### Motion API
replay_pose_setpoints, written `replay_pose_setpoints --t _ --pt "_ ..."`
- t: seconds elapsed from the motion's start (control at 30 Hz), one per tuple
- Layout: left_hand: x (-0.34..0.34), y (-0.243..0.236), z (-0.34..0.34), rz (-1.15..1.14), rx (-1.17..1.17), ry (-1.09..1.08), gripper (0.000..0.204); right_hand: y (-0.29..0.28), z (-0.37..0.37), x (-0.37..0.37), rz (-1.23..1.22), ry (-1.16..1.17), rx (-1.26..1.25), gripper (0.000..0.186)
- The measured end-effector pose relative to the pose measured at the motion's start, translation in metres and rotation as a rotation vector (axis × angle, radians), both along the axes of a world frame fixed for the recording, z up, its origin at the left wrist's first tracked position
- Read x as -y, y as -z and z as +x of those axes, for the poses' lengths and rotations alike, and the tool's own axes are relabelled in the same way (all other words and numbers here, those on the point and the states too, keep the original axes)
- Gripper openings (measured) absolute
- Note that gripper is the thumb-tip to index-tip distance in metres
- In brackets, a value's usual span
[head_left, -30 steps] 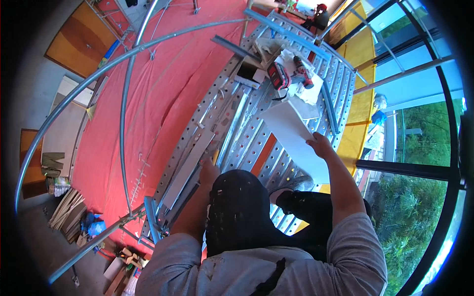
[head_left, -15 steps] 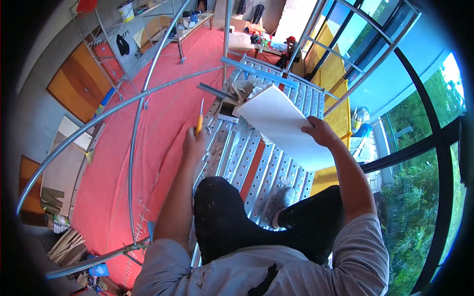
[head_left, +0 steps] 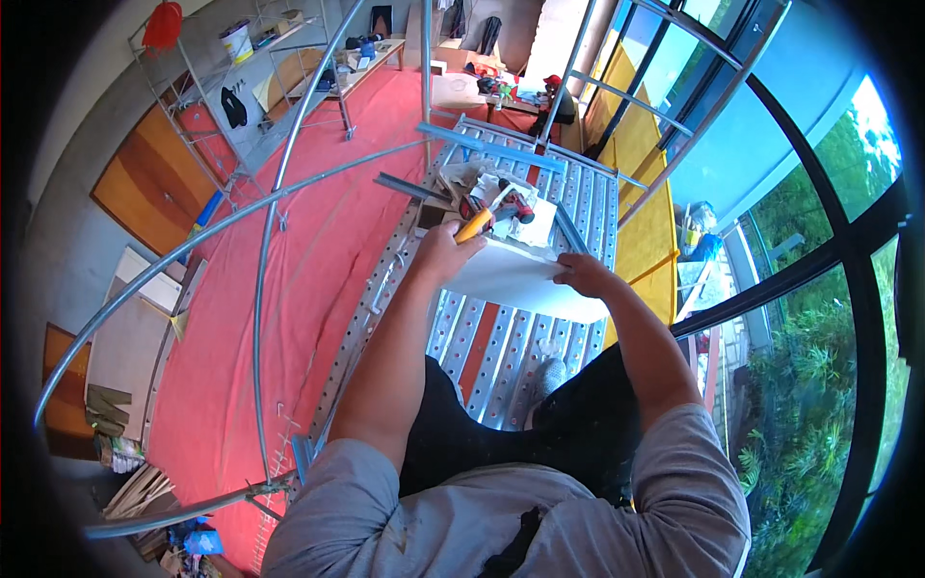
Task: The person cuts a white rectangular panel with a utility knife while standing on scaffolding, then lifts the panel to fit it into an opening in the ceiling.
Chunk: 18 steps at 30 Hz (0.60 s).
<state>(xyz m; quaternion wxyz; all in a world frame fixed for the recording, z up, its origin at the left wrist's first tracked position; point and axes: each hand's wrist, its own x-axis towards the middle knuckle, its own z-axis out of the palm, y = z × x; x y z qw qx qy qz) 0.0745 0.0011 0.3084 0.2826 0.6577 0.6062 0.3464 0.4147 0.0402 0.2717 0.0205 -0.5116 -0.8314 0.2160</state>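
Observation:
My left hand [head_left: 448,252] is closed round the yellow handle of a narrow-bladed hand tool [head_left: 472,228], its blade pointing up and away to the right. That hand is also against the left end of a white board [head_left: 525,284]. The board is tilted in front of my knees, with its upper edge running between my hands. At the right end, my right hand [head_left: 585,276] pinches this edge, thumb and fingers on either side. Just beyond the board lies a red and black power tool [head_left: 520,206] on pale crumpled material. Whether the left fingers also grip the board is hidden.
I am on a perforated metal scaffold platform [head_left: 462,361]. Metal tubes [head_left: 279,188] cross on the left above red floor sheeting [head_left: 222,328]. Metal channels [head_left: 573,229] lie beyond the board. Large windows [head_left: 800,385] stand on the right. Another person [head_left: 557,96] is far off.
My left hand has moved right and away from me, bringing the tool to the board. The board has turned and tilted, and my right hand has shifted slightly left with it.

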Motion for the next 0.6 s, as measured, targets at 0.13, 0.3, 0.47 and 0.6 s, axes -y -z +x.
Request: replay_pose_setpoints --t 0.13,0.3,0.47,0.6 --pt "0.002 -0.004 0.007 -0.12 0.056 0.004 0.068 0.012 0.001 0.001 -0.055 -0.024 -0.103 0.036" --pt "0.007 -0.016 0.001 -0.278 -0.036 -0.094 0.097 0.028 0.008 -0.002 -0.09 0.081 -0.112 0.042" --pt "0.008 -0.008 0.009 -0.211 -0.156 -0.024 0.079 0.043 0.008 0.0 -0.107 0.078 -0.081 0.04" --pt "0.009 -0.021 0.048 -0.151 -0.153 -0.082 0.075 0.054 0.025 -0.003 -0.119 0.114 0.02 0.041"
